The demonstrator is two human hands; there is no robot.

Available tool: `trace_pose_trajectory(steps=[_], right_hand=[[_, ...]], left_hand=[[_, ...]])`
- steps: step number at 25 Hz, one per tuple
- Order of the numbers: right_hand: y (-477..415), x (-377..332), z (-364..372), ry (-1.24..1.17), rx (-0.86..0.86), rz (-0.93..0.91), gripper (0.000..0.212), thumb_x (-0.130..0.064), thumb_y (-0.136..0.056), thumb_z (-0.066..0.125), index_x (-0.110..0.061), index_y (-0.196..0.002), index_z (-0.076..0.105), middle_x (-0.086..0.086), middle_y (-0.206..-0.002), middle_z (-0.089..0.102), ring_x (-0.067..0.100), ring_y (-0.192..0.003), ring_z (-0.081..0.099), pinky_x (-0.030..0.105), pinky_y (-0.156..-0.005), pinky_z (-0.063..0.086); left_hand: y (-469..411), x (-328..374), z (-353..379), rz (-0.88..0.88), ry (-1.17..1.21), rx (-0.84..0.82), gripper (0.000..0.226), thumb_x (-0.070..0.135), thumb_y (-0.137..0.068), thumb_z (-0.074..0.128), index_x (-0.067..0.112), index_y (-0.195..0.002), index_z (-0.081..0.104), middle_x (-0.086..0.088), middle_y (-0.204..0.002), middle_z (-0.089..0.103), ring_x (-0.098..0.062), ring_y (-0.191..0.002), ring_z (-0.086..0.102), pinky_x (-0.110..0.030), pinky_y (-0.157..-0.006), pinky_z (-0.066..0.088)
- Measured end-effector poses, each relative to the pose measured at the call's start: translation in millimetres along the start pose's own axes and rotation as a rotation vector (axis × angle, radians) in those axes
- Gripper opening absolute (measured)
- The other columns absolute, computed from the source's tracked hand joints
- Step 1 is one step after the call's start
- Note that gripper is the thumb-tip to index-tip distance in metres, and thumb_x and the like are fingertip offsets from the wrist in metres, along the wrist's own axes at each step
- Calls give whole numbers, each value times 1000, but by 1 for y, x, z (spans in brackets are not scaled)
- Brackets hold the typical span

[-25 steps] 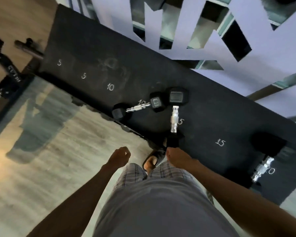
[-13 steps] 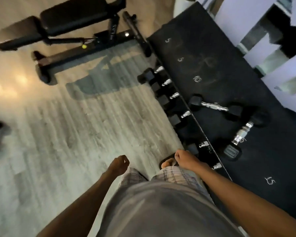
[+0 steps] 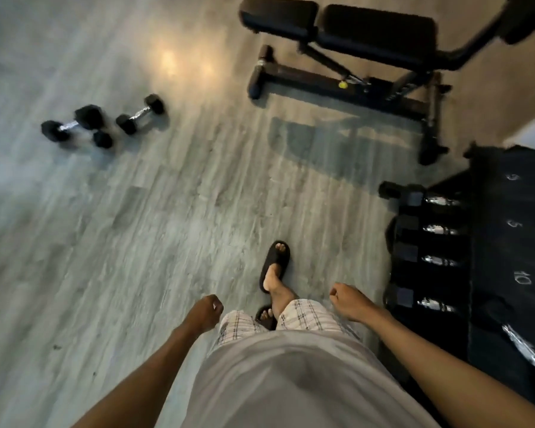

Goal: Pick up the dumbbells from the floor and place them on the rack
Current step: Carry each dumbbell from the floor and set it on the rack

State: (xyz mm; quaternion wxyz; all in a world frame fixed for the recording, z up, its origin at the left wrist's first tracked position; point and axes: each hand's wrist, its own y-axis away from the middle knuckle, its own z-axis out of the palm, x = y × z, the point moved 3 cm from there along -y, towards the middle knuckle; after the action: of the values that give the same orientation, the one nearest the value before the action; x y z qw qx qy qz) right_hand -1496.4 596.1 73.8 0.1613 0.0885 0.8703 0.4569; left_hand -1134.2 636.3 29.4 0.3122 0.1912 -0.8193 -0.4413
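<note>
Both hands hung idle and held nothing. The left hand (image 3: 206,313) had its fingers loosely curled on the side of the body away from the dumbbell rack (image 3: 491,242). The right hand (image 3: 348,299), equally slack and empty, hung near the rack's front edge without touching it.

The dumbbells to be collected lay on the grey wood-look floor (image 3: 155,242), well apart from the rack, across the open boards. One small hex dumbbell (image 3: 139,114) lay nearer the rack. A second hex dumbbell (image 3: 68,126) lay just beyond it, farther from the rack, and a lone black head (image 3: 102,139) showed beside it; the blur hid what this belonged to.

Four racked dumbbells (image 3: 436,230) sat in a row on the rack's lower tier, chrome handles showing. The rack's black top bore chalked numbers, 5, 5 and 10, and a chrome handle (image 3: 525,350) lay on it. An adjustable weight bench (image 3: 352,35) stood beyond the rack's far end. A foot in a black slipper (image 3: 275,264) was on the floor near the rack.
</note>
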Motion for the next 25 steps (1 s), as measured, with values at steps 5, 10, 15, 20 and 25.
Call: trace_pose_trajectory(steps=[5,10,15,20,25], right_hand=[[-72,-115,-43,182,-88,-170,18,-17,-91,45,-12,-94,62,7,-99,67,26,-92,61,35,-81,49],[-129,-223,-94,330,-130,-317,16,-17,-93,43,-18,-83,56,10,-99,69,29,-95,62,35,-80,47],[-174,-326,-136,444,-160,-430,24,-13,-92,45,-4,-90,67,13,-99,72,30,-98,64,35,-81,48],[-225,-417,-159,532,-178,-447,23,-11,-94,46,-1,-91,66,14,-98,72,29,-95,65,33,-73,44],[-277,-512,-182,549,-158,-400,22,-11,-94,46,-6,-85,65,13,-95,74,28,-94,67,32,-74,46]], left_hand=[[-6,-43,-52,-171,203,82,15,22,-97,50,11,-98,59,-11,-83,70,-17,-60,64,-28,-63,53],[-20,-46,-140,-258,402,218,15,23,-98,52,10,-100,60,-13,-87,71,-18,-63,64,-30,-63,54],[-39,-41,-216,-269,491,353,15,26,-98,52,14,-100,61,-8,-86,74,-10,-59,65,-25,-62,52],[-75,-64,-267,-330,563,334,14,24,-97,52,13,-98,61,-12,-87,74,-17,-65,66,-29,-67,55],[-124,-105,-340,-373,615,266,15,22,-96,52,11,-98,60,-14,-91,72,-16,-64,63,-26,-55,51]])
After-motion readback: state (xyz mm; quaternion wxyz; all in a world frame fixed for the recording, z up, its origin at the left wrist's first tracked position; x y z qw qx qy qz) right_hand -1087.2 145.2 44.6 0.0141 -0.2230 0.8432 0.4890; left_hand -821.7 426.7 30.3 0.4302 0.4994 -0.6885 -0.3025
